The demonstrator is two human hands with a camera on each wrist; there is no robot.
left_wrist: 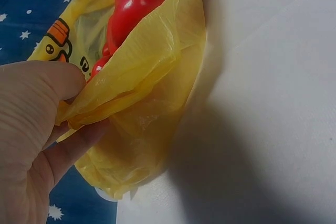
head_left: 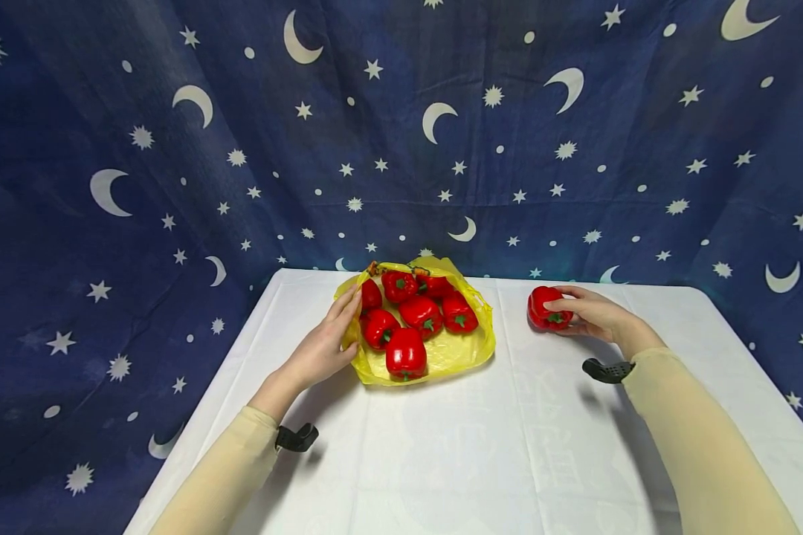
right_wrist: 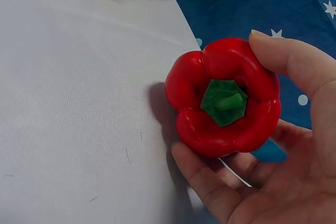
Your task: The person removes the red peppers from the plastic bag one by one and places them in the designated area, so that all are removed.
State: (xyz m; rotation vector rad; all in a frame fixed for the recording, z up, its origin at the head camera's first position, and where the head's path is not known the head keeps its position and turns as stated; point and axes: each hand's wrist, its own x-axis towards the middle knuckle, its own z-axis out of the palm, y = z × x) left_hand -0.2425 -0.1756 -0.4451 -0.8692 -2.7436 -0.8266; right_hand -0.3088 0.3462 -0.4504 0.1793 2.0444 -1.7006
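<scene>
A yellow plastic bag lies with its mouth spread toward me, and several red bell peppers are inside it. My left hand pinches the bag's left edge; in the left wrist view the thumb lies over the film and fingers sit beneath it. Off to the right, my right hand grips one red bell pepper between thumb and fingers. Its green stem faces the right wrist camera. Whether this pepper touches the table is hard to tell.
A white cloth covers the table. Right behind its far edge hangs a dark blue curtain with moons and stars, which also runs along the sides. Black wrist straps stick out below both wrists.
</scene>
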